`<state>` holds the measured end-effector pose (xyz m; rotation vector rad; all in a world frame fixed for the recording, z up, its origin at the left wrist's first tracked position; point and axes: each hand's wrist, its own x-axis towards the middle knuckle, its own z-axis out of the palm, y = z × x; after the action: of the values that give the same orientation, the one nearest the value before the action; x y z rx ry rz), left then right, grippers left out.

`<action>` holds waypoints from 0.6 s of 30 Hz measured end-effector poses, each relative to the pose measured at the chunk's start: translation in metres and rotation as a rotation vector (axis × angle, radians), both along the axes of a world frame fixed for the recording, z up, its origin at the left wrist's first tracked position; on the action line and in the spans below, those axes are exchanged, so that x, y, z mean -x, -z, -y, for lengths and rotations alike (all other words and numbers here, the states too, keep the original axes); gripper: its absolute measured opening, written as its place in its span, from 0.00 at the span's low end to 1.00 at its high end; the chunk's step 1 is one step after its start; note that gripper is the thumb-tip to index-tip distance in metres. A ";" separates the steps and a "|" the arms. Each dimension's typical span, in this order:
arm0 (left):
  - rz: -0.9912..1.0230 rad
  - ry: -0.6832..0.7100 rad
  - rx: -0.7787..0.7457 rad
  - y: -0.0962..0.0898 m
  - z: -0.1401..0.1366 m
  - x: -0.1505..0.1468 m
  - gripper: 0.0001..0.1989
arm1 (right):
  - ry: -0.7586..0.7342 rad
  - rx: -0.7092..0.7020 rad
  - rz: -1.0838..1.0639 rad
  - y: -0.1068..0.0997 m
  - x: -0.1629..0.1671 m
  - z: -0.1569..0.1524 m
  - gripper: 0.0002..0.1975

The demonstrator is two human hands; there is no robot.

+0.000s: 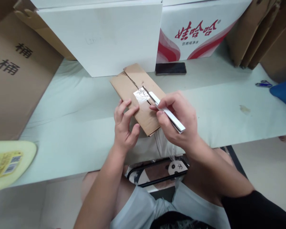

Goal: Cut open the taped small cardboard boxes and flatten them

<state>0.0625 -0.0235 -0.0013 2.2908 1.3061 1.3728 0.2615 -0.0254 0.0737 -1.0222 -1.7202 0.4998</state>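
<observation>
A small brown cardboard box point(133, 109) lies at a slant on the pale green tabletop, a center seam running along its top. Across that seam sits a shiny piece of clear tape point(142, 95). My left hand point(125, 127) grips the box's left edge, fingers bent over the top and thumb lower down by the side. In my right hand point(181, 117) is a white-handled utility knife point(170, 118), pinched between thumb and fingers. Its thin dark blade points away from me and reaches the tape's right edge; whether it touches cannot be made out.
A black phone point(171, 68) lies behind the box, in front of a tall white carton point(105, 41) and a red-and-white carton point(193, 35). Large brown cartons point(21, 79) flank the table. At left is a pale yellow item point(26, 152); at right, a small blue object point(264, 84) and a blue item point(284, 92).
</observation>
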 end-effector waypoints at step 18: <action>0.038 0.043 -0.052 0.000 0.000 -0.004 0.22 | 0.008 -0.098 0.129 0.001 0.000 -0.005 0.01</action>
<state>0.0666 -0.0232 -0.0010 2.3003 1.2172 1.4447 0.2619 -0.0203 0.0730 -1.0090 -1.8349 0.3469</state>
